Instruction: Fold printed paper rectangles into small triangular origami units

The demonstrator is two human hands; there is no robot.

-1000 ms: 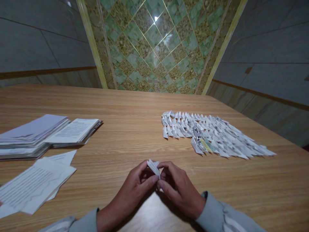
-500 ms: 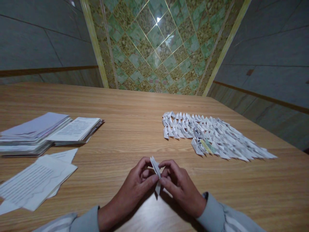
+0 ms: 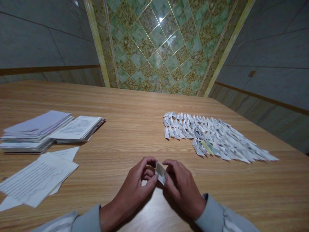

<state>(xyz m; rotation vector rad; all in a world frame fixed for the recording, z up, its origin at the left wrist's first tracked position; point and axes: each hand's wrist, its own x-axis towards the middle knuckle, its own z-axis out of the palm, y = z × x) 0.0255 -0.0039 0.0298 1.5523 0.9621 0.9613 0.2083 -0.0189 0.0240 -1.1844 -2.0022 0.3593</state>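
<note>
My left hand [image 3: 135, 190] and my right hand [image 3: 182, 187] meet just above the wooden table [image 3: 135, 125] near its front edge. Both pinch one small folded piece of printed paper [image 3: 160, 172] between thumbs and fingertips. The piece stands tilted between the two hands, and its lower part is hidden by my fingers. Grey sleeves cover both wrists.
Several small folded paper triangles [image 3: 214, 137] lie in rows to the right of centre. A stack of printed sheets and booklets [image 3: 48, 130] sits at the far left, with loose torn sheets [image 3: 36, 178] in front of it. Tiled walls rise behind the table.
The paper piece stood taller and thinner between my fingers before; now it is pressed down shorter and turned flatter. Both hands stayed in place.
</note>
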